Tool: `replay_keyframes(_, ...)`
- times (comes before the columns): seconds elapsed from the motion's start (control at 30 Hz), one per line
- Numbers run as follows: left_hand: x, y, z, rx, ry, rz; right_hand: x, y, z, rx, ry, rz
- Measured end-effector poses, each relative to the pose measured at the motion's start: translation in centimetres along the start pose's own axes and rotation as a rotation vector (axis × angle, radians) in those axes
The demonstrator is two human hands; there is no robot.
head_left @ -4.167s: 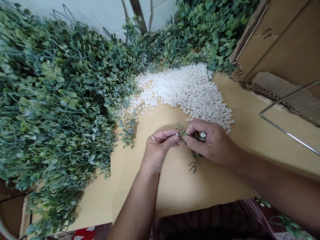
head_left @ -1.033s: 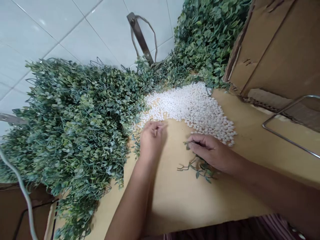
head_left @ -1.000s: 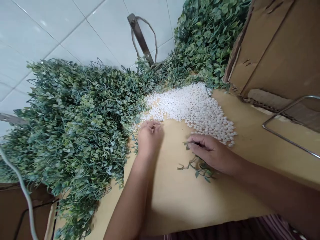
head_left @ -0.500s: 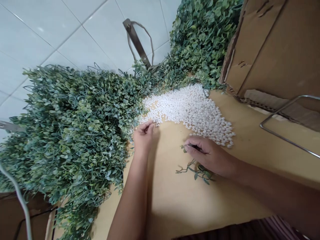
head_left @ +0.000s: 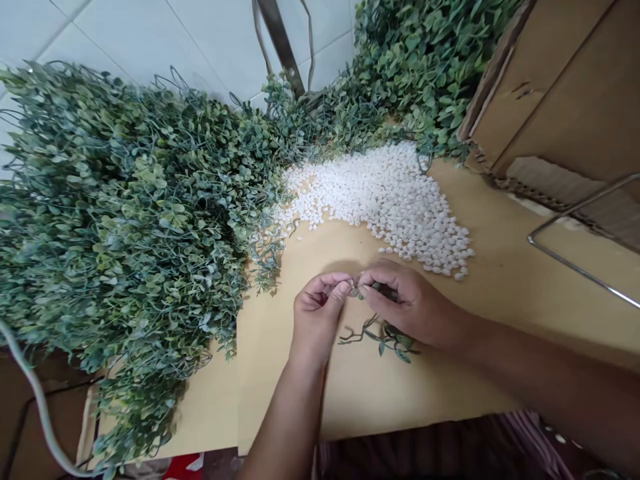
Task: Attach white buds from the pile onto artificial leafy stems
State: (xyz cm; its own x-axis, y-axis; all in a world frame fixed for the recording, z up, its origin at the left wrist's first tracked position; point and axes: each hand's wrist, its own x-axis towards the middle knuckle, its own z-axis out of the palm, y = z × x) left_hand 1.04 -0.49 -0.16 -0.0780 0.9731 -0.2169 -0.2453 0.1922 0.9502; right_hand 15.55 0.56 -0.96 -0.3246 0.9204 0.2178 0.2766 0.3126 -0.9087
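Observation:
My right hand [head_left: 413, 300] is closed around an artificial leafy sprig [head_left: 395, 343], whose thin stems and green leaves hang below the fingers. A small leafy tip of it shows past the thumb and forefinger. My left hand [head_left: 320, 310] pinches at that tip, its fingertips almost touching those of the right. Whatever lies inside the left pinch is too small to make out. Just beyond both hands spreads a heap of small white bead-like pieces [head_left: 370, 193] on the tan tabletop [head_left: 280, 380].
Artificial greenery [head_left: 140, 213] is piled high along the left, with another mound [head_left: 410, 73] at the back. A cardboard box [head_left: 565, 100] stands at the back right beside a bent metal rod [head_left: 575, 257]. A metal strip [head_left: 281, 43] leans near the tiled wall. A pale cable [head_left: 37, 393] curves at lower left.
My left hand has moved from the edge of the white heap toward me and right, meeting the right hand at the sprig's tip. The camera view has shifted slightly.

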Motion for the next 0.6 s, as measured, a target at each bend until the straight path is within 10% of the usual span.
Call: replay_keyframes(0.6,0.40,0.02,-0.41,0.059,0.017,-0.035,0.09,-0.22,-0.23,-0.027,0.032,0.004)
